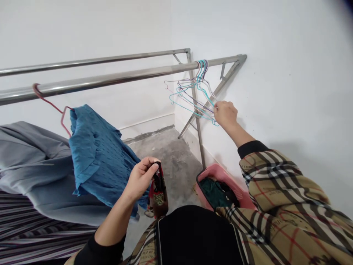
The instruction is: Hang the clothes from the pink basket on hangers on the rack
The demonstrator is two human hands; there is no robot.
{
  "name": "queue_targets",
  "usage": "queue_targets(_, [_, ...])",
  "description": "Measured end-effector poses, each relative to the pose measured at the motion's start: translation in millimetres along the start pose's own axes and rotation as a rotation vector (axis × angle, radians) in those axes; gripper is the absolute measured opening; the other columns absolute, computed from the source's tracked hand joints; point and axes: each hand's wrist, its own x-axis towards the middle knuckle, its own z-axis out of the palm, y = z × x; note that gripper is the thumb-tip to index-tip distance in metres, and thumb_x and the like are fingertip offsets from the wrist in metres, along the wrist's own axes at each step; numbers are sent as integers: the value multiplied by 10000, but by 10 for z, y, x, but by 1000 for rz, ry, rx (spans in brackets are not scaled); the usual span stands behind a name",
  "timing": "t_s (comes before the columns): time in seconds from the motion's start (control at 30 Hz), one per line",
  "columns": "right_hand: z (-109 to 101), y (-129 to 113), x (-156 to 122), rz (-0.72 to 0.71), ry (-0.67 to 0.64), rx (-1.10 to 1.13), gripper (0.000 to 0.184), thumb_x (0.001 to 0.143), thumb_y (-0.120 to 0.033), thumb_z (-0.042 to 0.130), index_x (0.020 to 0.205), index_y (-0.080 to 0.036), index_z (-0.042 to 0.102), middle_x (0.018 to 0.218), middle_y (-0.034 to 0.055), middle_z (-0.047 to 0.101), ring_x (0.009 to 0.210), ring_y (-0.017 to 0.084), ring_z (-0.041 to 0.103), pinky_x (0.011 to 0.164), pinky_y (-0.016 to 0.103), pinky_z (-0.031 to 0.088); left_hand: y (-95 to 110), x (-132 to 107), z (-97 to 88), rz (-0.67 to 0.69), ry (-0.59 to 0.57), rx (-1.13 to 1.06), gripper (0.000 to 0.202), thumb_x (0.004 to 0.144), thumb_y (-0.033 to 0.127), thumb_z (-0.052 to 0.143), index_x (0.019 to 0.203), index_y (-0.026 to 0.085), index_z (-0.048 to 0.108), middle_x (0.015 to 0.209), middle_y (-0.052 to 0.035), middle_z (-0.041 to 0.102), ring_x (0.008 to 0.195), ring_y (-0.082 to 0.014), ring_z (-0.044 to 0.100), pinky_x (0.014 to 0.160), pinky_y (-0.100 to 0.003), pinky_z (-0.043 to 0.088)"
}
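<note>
Apparently light and limp, the patterned garment (159, 198) hangs near the middle, its black edge pinched in the left hand (140, 178), a sensible hold for such soft cloth. To its right and farther off, the right hand (226, 113) is closed on the corners of thin, springy-looking wire hangers (205, 92) hooked over the metal rail (124, 77).

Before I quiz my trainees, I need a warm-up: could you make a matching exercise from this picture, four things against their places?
Things:
1. Blue garment
2. Wire hangers
3. Pink basket
4. Patterned cloth

Places:
A. On the floor
B. Pinched in the left hand
C. Hanging from a reddish hanger
D. Bunched on the rail, at the right hand

Pairs: 1-C, 2-D, 3-A, 4-B
</note>
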Motion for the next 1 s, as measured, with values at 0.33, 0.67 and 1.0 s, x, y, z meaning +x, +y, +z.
queue_targets(0.33, [52, -90, 22, -79, 24, -82, 231, 876, -239, 488, 1022, -107, 608, 1017, 209, 641, 959, 315, 523, 755, 398, 420, 20, 27, -14, 28, 23, 73, 265, 715, 431, 703, 833, 195, 683, 728, -20, 648, 642, -147, 564, 626, -258, 473])
queue_targets(0.67, [-20, -42, 111, 9, -28, -40, 285, 852, -188, 438, 1068, -110, 606, 974, 180, 678, 923, 300, 578, 755, 379, 413, -14, -8, 27, -35, 1, 14, 248, 712, 425, 714, 817, 204, 675, 665, -10, 648, 591, -151, 577, 551, -258, 482])
queue_targets(1.0, [-245, -245, -84, -52, -100, 725, 228, 756, -200, 398, 824, -191, 615, 648, 8, 555, 676, 182, 533, 667, 293, 397, -110, 56, 30, 79, -8, 41, 207, 764, 363, 699, 846, 173, 693, 808, -22, 678, 748, -146, 606, 725, -253, 490])
